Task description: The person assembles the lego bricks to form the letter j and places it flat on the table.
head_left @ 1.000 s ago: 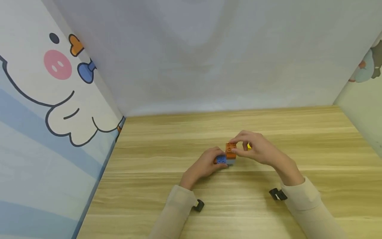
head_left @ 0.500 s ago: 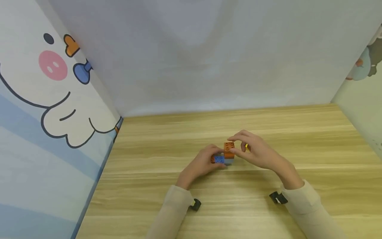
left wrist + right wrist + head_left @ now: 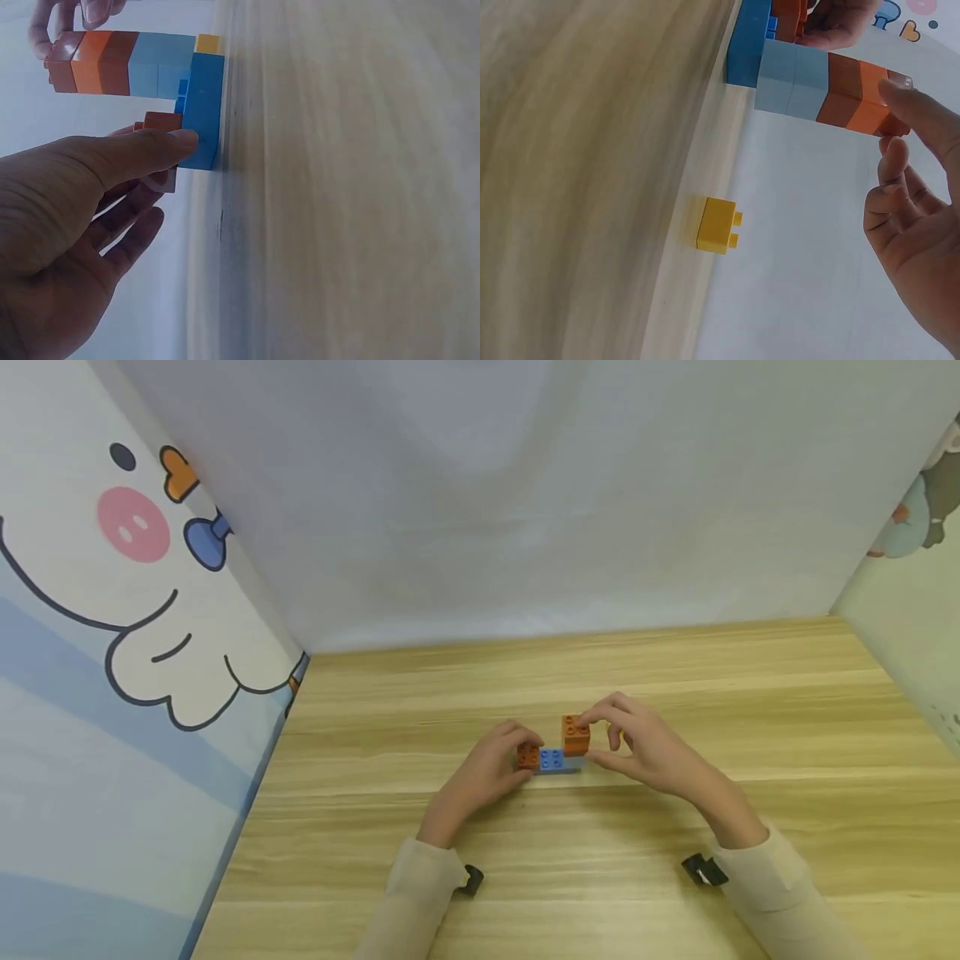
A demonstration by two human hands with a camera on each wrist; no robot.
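In the head view, a long blue brick (image 3: 551,760) lies on the table. A tower of toy bricks (image 3: 829,86), light blue below and orange and brown above, stands on its right end. A brown brick (image 3: 528,756) sits on its left end. My left hand (image 3: 491,768) pinches the brown brick, its thumb also touching the blue brick's side in the left wrist view. My right hand (image 3: 645,747) holds the tower's top with thumb and forefinger; the other fingers curl loosely behind. The blue brick's middle studs show between them.
A loose yellow brick (image 3: 717,225) rests on the table to the right of the tower; the right hand hides it in the head view. The wooden table (image 3: 450,702) meets a pale back wall (image 3: 525,527), with a cartoon-printed panel (image 3: 150,652) on the left.
My left hand has slid left from around the blue brick to its left end, uncovering more of it. The right hand stays at the tower's top. The yellow brick has become hidden in the head view.
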